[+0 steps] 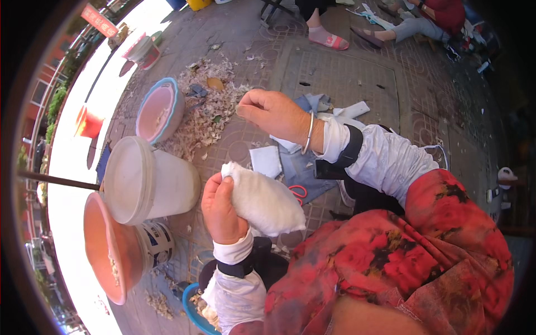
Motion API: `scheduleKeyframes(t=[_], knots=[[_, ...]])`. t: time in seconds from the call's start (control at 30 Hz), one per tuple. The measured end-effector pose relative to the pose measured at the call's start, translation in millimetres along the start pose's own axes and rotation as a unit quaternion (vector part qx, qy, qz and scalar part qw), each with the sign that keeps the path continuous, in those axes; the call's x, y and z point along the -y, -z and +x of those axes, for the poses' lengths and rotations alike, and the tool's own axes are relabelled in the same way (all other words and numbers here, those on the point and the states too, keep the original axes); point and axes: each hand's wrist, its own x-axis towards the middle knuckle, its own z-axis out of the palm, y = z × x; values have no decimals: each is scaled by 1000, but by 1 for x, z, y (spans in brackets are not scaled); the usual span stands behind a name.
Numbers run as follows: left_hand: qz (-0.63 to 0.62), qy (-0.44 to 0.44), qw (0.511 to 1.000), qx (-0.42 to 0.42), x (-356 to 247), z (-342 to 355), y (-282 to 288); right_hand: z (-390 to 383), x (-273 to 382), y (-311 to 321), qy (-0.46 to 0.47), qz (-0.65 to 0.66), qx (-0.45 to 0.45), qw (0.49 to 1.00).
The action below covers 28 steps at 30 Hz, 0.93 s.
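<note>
My left hand (221, 213) grips one end of a white fleecy pad (267, 200), thumb on top and fingers behind. The pad slants down to the right over my lap. Above and apart from it is my right hand (276, 116), with thumb and forefinger pressed together. Whatever the pinch holds is too small to make out. A silvery bangle (309, 132) circles that wrist. Below the right hand lie a small white cloth square (266, 161) and blue denim cloth (304, 172). Red-handled scissors (300, 192) show beside the pad's right end; their blades are hidden.
To the left stand a lidded white bucket (173, 184), an orange basin (103, 245) on a printed pail, and a pink basin (153, 114). Pale scraps (209, 103) litter the paving. A blue-rimmed bowl (192, 304) is near my left forearm. Other people sit at the far right.
</note>
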Motion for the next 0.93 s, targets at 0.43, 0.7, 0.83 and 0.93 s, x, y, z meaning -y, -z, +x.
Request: scheduleKeyframes(t=[0.43, 0.7, 0.83, 0.93], knots=[[-8, 36, 999, 10, -1, 0, 4, -32, 4, -24, 148, -12, 126, 981], [18, 28, 999, 22, 4, 3, 4, -27, -1, -19, 104, -16, 242, 965], [69, 41, 996, 39, -4, 4, 7, -30, -1, -24, 115, -23, 204, 972], [127, 37, 990, 47, -8, 4, 10, -33, 3, -25, 84, -6, 170, 982]])
